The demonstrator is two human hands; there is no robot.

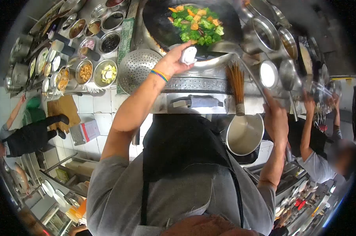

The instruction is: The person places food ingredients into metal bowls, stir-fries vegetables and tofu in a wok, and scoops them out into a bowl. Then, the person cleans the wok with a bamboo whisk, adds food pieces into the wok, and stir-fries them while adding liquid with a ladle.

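The left hand [173,62] is closed on a folded white cloth [189,56] at the near rim of the wok [156,25], thumb side toward the pan, with thin coloured bands around the wrist. The right hand [275,118] is clenched around the long handle of a metal ladle [253,74], which slants up and leftward to its broad head at the wok's near right side. In the wok, broccoli florets [204,37] lie heaped with orange pieces [194,26], toward the far side from the person. A perforated strainer [138,69] sits just left of the wok, near the left forearm. Between the ladle handle and the wok's near edge, a bristle brush [236,82] lies with its bound end toward the person. A grey cloth [204,101] lies along the front of the stove, and below the brush is a deep metal pot [245,135] holding cloudy liquid. Right of the ladle handle stands a round container of white contents [268,74], with a second ladle [287,74] beside it. On the left, metal bowls hold diced pale-green pieces [108,74], brown chunks [84,72] and something dark [110,42]. One co-worker [319,165] reaches toward the right-hand counter; another person [24,137] is at the far left.
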